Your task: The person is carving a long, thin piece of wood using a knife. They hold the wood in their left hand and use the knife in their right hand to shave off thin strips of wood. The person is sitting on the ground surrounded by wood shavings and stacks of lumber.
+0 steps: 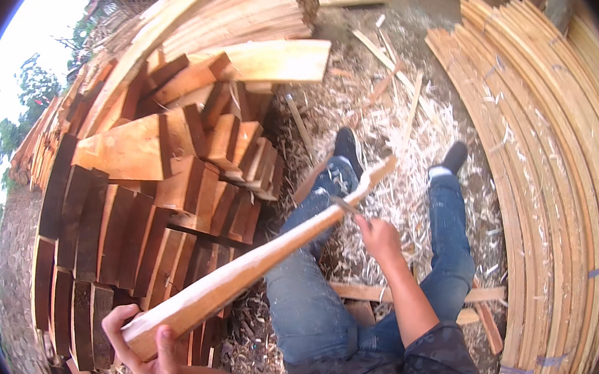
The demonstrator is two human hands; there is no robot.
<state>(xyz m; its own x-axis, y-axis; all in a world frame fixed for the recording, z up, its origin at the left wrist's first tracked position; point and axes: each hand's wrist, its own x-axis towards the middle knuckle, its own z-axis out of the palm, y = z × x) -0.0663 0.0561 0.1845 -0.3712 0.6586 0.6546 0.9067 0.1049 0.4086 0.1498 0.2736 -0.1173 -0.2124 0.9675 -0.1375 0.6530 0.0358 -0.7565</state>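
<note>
A long, pale piece of wood [237,275], shaped like a tool handle with a curved, narrowed far end, slants across my lap from lower left to upper middle. My left hand [147,351] is wrapped round its thick near end, thumb on top. Closer to the far end, my right hand [381,239] is closed on a knife [345,205]. Its short, dark grey blade lies across the wood just before the curve; the knife's grip is hidden in my fingers. Beneath the far end, curled shavings [403,197] cover the ground between my feet.
Cut wooden blocks [127,145] are stacked high close on my left, with long boards [237,8] behind them. Along the right lie bundled long strips [531,173] tied with bands. Loose sticks [414,108] lie ahead, and a wooden crosspiece [404,295] sits under my legs.
</note>
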